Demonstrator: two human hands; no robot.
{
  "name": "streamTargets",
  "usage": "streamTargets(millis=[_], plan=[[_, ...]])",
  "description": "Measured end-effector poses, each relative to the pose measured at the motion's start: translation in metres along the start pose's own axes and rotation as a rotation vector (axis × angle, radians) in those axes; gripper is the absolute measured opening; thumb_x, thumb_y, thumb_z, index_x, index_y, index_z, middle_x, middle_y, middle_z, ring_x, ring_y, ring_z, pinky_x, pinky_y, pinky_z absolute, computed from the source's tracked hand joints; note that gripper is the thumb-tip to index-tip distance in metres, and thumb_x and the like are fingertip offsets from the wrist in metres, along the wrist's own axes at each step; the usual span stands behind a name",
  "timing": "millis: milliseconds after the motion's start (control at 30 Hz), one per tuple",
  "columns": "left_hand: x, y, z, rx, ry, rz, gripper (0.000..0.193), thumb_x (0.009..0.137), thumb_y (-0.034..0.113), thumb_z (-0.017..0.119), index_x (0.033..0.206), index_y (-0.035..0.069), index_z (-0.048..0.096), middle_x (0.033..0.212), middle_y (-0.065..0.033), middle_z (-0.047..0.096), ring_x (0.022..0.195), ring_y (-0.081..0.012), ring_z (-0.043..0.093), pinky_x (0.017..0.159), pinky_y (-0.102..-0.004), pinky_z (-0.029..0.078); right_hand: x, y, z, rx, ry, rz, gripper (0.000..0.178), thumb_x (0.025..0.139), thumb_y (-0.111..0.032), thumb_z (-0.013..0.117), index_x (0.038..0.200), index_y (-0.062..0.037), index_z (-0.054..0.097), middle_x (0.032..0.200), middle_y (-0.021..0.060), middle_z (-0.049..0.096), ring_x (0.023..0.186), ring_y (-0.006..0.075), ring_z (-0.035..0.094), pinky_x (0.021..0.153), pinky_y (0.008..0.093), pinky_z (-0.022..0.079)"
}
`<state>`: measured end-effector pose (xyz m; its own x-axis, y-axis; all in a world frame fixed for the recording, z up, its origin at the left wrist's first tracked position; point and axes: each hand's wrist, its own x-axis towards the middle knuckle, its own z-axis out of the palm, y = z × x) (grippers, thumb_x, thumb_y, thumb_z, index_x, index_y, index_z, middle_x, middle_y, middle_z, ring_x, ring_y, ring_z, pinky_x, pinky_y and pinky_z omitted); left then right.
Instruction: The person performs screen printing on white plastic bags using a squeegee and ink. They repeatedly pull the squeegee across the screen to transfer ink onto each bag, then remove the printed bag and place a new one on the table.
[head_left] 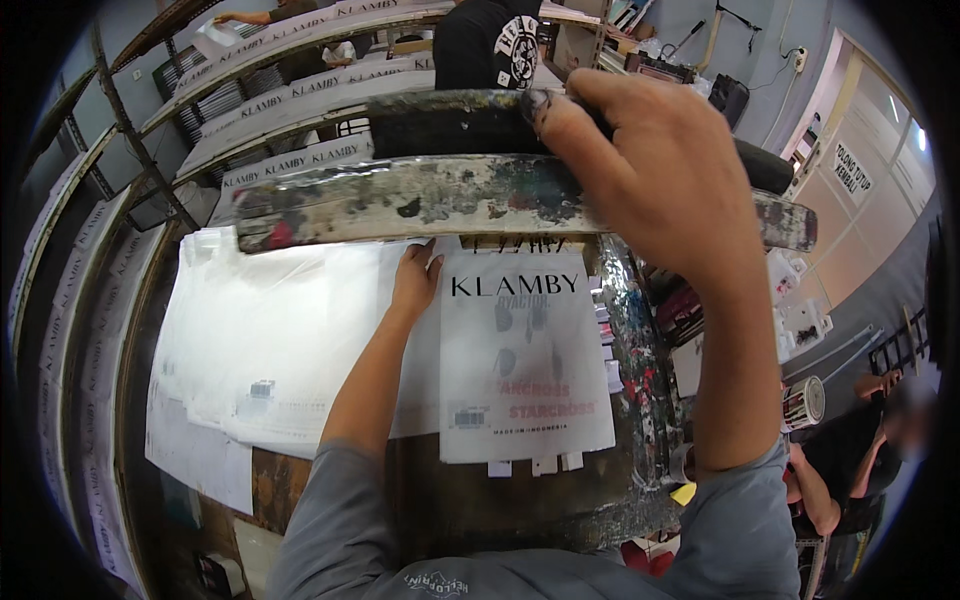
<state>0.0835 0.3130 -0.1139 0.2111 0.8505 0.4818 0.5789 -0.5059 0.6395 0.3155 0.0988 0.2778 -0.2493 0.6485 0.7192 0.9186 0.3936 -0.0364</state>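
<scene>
My right hand (650, 170) is closed round a dark, ink-stained bar that looks like a squeegee (450, 122). Just below it, a paint-spattered wooden screen-printing frame (400, 205) is raised over the table, its near edge running crosswise. Part of the frame is hidden behind my right hand. My left hand (415, 275) reaches in under the frame and lies at the upper edge of a pile of white plastic-like sheets (260, 330), thumb and fingers apart. To its right, a white sheet (525, 430) with black, grey and red printing lies flat on the work board.
Metal racks (150, 130) at the left and back hold printed white sheets. A paint-smeared rail (640, 380) edges the board. Another person in a black shirt (485, 45) is at the back; one more sits at right, beside a paint can (803, 403).
</scene>
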Motion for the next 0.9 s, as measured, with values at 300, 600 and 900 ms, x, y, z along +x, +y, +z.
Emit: streamTargets(millis=[300, 600, 900], plan=[[0.025, -0.035, -0.048, -0.613, -0.135, -0.243, 0.020, 0.103, 0.018, 0.074, 0.105, -0.002, 0.074, 0.082, -0.0046, 0.068, 0.071, -0.0159, 0.062, 0.066, -0.0314, 0.049, 0.017, -0.012, 0.006, -0.156, 0.061, 0.068, 0.049, 0.105, -0.041, 0.052, 0.094, 0.0031, 0.069, 0.080, 0.0220, 0.067, 0.071, 0.0401, 0.065, 0.074, 0.0484, 0.052], [-0.257, -0.089, -0.260, -0.080, 0.676, -0.505, 0.024, 0.110, 0.022, 0.069, 0.101, 0.000, 0.067, 0.074, -0.0010, 0.064, 0.064, -0.0084, 0.057, 0.058, -0.0266, 0.046, -0.034, -0.034, -0.006, -0.096, -0.142, 0.183, 0.053, 0.107, -0.043, 0.056, 0.122, 0.0056, 0.070, 0.106, 0.0275, 0.073, 0.107, 0.0466, 0.066, 0.096, 0.0503, 0.047], [-0.266, -0.080, -0.339, 0.518, 0.491, -0.314, 0.044, 0.102, 0.027, 0.077, 0.139, 0.005, 0.067, 0.133, -0.0181, 0.067, 0.120, -0.0357, 0.062, 0.106, -0.0492, 0.047, -0.061, -0.029, 0.005, -0.038, 0.060, -0.042, 0.050, 0.103, -0.044, 0.064, 0.090, 0.0032, 0.070, 0.085, 0.0254, 0.071, 0.087, 0.0452, 0.069, 0.085, 0.0559, 0.049]])
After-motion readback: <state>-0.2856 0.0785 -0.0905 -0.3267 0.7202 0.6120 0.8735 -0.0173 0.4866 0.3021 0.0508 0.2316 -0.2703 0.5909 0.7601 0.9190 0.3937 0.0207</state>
